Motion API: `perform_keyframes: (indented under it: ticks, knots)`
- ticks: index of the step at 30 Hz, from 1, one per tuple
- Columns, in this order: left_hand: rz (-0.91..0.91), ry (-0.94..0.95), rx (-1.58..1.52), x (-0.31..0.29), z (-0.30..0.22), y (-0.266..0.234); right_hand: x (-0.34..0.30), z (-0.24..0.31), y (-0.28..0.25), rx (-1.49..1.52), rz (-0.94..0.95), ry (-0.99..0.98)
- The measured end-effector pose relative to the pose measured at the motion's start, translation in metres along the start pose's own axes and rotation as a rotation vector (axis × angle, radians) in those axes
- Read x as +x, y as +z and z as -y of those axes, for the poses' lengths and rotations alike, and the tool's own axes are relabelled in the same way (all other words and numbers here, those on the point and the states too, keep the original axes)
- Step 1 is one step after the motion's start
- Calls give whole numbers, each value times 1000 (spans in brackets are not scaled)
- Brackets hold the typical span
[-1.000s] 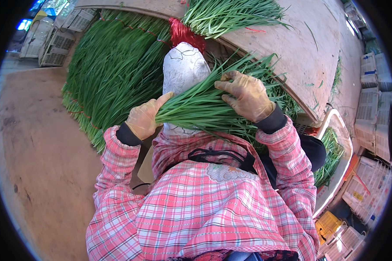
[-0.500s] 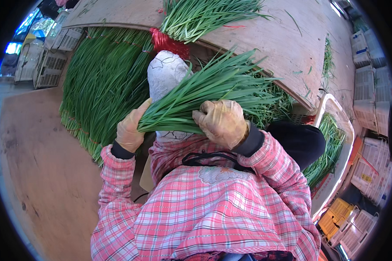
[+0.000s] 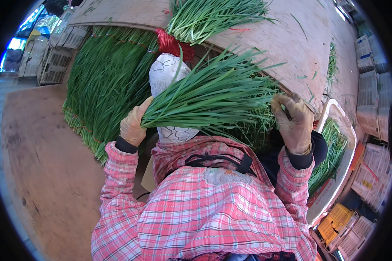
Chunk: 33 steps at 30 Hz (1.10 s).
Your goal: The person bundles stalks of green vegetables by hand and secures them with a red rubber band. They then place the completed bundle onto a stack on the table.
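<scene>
My left hand (image 3: 135, 123), in a pale yellowish glove, is closed round the gathered end of a bunch of garlic chives (image 3: 213, 95). The long green leaves fan out to the right across my lap. Beyond the leaf tips, at the right, my gloved right hand (image 3: 294, 122) is apart from the bunch. Its fingers are bent in a pinch, and anything between them is too small to make out. Under the bunch my knee shows, covered in white patterned cloth (image 3: 167, 71).
Tied chive bundles (image 3: 111, 78) stand packed at the left. A wooden board (image 3: 287, 56) ahead carries a loose chive pile (image 3: 215, 19), with red ties (image 3: 172, 43) at its edge. A white basket (image 3: 350, 130) of chives stands at the right. Stacked crates (image 3: 370, 93) line the far right.
My right hand has left the middle of the bunch and moved right, past the leaf tips. The left hand keeps its hold, and the leaves spread a little wider.
</scene>
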<state>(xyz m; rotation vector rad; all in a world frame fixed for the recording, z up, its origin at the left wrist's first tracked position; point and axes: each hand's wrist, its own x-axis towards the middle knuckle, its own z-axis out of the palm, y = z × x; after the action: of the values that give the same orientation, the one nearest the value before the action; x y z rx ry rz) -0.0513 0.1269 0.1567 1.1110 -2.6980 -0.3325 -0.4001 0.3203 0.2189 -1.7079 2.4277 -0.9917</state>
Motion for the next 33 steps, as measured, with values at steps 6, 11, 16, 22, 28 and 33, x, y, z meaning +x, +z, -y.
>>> perform_keyframes:
  ticks: [6, 11, 16, 22, 28, 33]
  knots:
    - [-57, 74, 101, 0, -1, 3, 40, 36, 66, 31, 65, -158]
    - [-185, 154, 186, -6, 10, 8, 18, 37, 92, 14, 172, -271]
    - [-235, 154, 148, -10, 20, 24, -10, 41, 104, 255, 61, -64]
    - [-296, 149, 157, -17, 21, 38, -33, -61, 61, 291, 114, 346]
    - [-327, 196, 217, -16, 28, 44, 17, -36, 22, 325, -336, -59]
    - [-303, 189, 223, -13, 24, 41, 34, -10, 73, -121, 169, -286]
